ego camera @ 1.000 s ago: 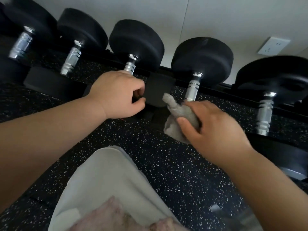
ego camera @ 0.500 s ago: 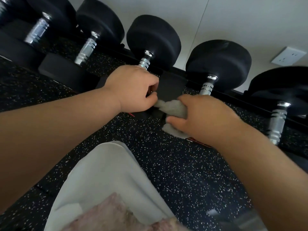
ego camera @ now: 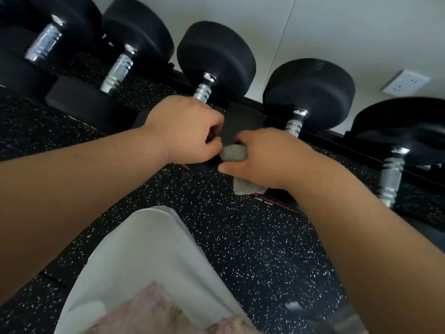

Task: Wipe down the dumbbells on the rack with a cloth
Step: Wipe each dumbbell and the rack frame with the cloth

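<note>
Head view: left hand [ego camera: 185, 131] is fisted over the knurled chrome handle [ego camera: 203, 91] of a black round-headed rubber dumbbell [ego camera: 216, 54]. Fingers curl under, which looks like a grip on the handle, but the contact itself is hidden. Right hand [ego camera: 272, 157] clamps a bunched grey terry cloth [ego camera: 233, 153]; the wad touches the left thumb and a loose tail hangs below the palm. A neighbouring dumbbell [ego camera: 308, 88] sits just right of the right hand. Both are on the black steel rack [ego camera: 243, 102].

Handling, my read:
- **Dumbbell:** heavy and rigid, and may roll on its round heads if nudged. Steady it at the handle centre, don't lift. The knurling gives grip but snags fibres. The rubber heads look matte, not slippery.
- **Cloth:** light and limp, with no shape of its own. Keep it balled in the palm, press with the fingers, tail tucked.
</note>
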Available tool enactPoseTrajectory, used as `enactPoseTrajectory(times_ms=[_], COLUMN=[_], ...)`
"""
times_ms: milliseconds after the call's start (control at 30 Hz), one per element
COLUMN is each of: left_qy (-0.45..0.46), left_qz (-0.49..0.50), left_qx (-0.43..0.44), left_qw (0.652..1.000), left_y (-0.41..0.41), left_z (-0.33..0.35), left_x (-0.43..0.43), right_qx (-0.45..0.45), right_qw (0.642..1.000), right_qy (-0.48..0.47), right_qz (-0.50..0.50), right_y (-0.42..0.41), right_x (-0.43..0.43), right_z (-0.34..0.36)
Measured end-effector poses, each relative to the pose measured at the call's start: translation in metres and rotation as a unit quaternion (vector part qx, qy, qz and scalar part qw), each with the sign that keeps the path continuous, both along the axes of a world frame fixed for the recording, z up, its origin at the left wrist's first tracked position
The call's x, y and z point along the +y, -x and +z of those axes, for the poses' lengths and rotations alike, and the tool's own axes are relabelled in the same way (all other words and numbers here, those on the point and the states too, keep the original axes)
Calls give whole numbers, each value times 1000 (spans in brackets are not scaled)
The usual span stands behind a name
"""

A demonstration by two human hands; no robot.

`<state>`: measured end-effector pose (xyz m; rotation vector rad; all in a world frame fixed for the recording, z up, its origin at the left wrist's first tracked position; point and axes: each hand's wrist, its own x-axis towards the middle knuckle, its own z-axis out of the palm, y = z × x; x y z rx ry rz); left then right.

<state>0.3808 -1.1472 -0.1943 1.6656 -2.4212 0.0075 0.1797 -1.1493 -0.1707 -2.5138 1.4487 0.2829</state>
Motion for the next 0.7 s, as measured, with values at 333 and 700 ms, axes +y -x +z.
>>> enactPoseTrajectory(times_ms=[333,700], left_qy=[-10,1], left_qz=[-4,-18], left_qx=[-11,-17], left_qw=[1000,1000], left_y=[1,-3], left_z=[-1,-7], left_x=[-4,-6], right_qx=[-101,-89], right_qw=[988,987], right_qy=[-6,-77], right_qz=[-114,-112], right_y=[51,97], right_x=[23,9], right_z=[14,27])
